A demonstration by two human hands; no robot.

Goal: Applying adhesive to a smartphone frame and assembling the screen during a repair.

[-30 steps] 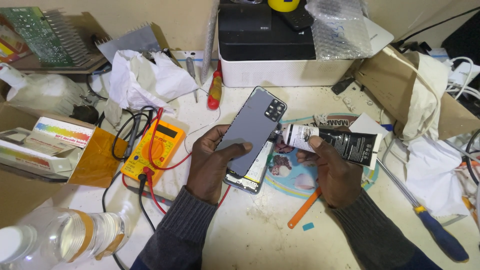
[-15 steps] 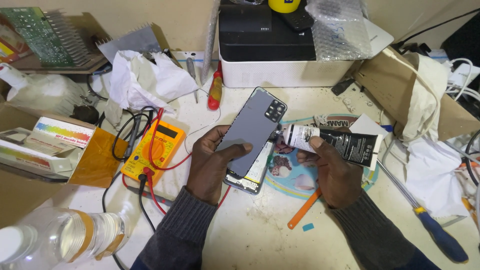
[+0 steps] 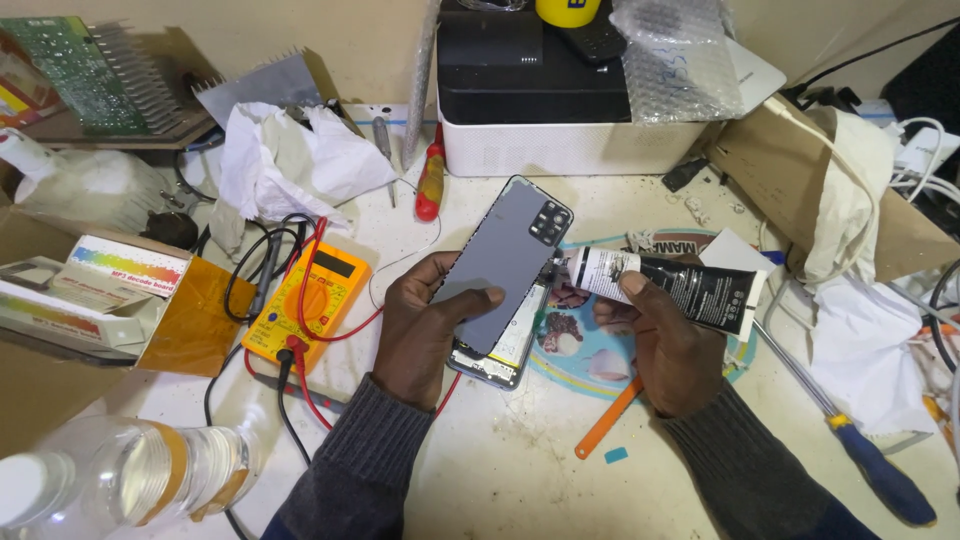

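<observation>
My left hand (image 3: 425, 325) holds a grey phone back cover (image 3: 508, 256) tilted up, thumb across its lower part. Under it on the table lies the opened phone body (image 3: 500, 350) with its insides showing. My right hand (image 3: 665, 340) grips a black and white glue tube (image 3: 670, 283), its nozzle touching the right edge of the back cover near the camera block.
A yellow multimeter (image 3: 305, 300) with red and black leads lies at left. An orange pry tool (image 3: 607, 418), a blue-handled screwdriver (image 3: 880, 470), a red screwdriver (image 3: 431, 185), a white and black printer (image 3: 560, 95), crumpled paper (image 3: 290, 160) and a plastic bottle (image 3: 130, 470) lie around.
The tube's nozzle has crept slightly along the edge of the back cover; both hands otherwise stay where they were.
</observation>
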